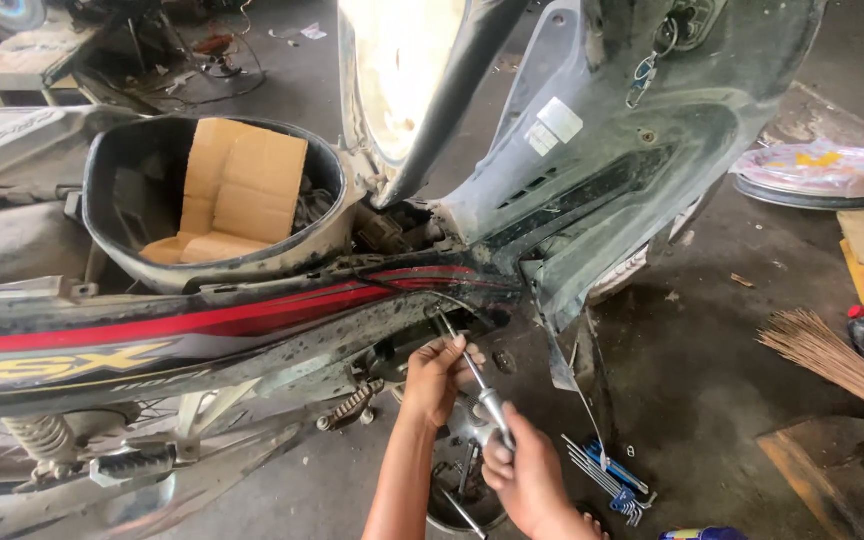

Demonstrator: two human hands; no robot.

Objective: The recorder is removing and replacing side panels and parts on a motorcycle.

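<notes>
1. Metal screwdriver [477, 380] clamped in both hands, tip up at the motorcycle [252, 320] underside.
2. Left hand [437, 375] wrapped around shaft; right hand [522, 475] closed on handle below.
3. Hex keys [607, 480] lay on floor right of hands.

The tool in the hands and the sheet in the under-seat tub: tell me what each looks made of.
The tool looks like bare metal: a thin grey shaft and a shiny silvery handle that catches the light, gripped by the right hand and steadied by the left hand. The sheet looks like cardboard: matte tan, folded in flat panels with creases.
</notes>
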